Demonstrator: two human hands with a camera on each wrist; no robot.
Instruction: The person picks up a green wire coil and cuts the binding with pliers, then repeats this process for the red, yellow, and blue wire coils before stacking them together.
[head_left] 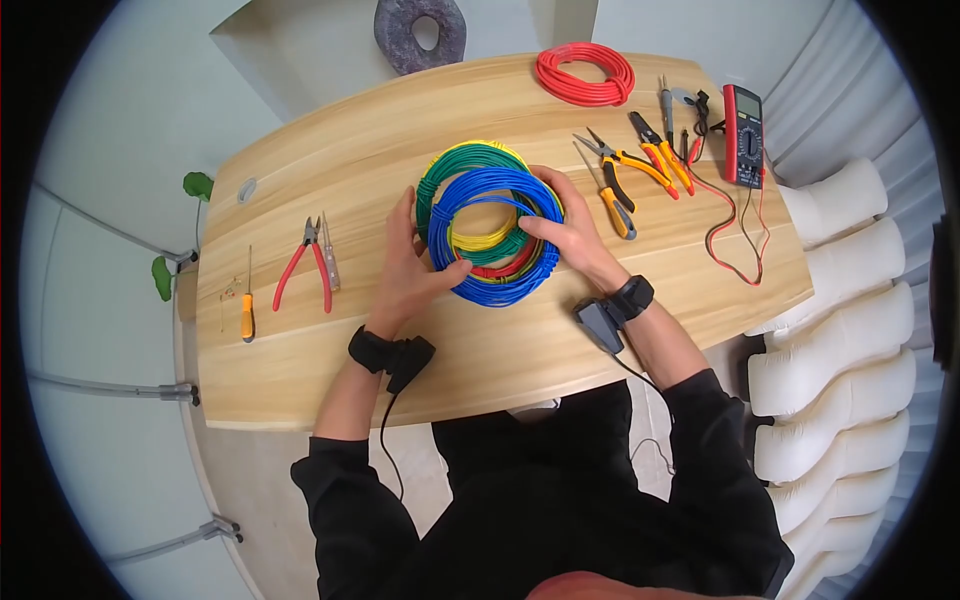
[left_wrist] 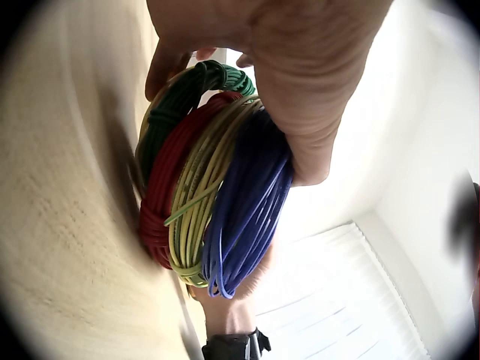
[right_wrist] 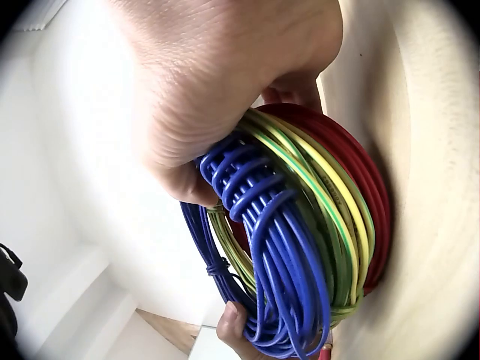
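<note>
Several coils of wire are stacked together between the two hands. On top is a blue coil [head_left: 500,292] [left_wrist: 251,202] [right_wrist: 289,277]; beneath it show a yellow-green coil [left_wrist: 196,195] [right_wrist: 337,202], a red coil [left_wrist: 166,187] [right_wrist: 367,180] and a green coil [head_left: 430,190] [left_wrist: 169,120]. The left hand [head_left: 408,270] [left_wrist: 277,67] grips the stack's left side, thumb on the blue coil. On the right side the right hand [head_left: 572,235] [right_wrist: 225,90] grips it, thumb over the blue coil's inner edge. Fingers under the stack are partly hidden.
A red coil [head_left: 585,102] lies at the table's back right. Nearer are orange-handled pliers [head_left: 645,172], a screwdriver [head_left: 616,210] and a multimeter [head_left: 745,140] with leads. Red-handled cutters [head_left: 290,275], a tester [head_left: 331,270] and a small screwdriver [head_left: 248,318] lie left.
</note>
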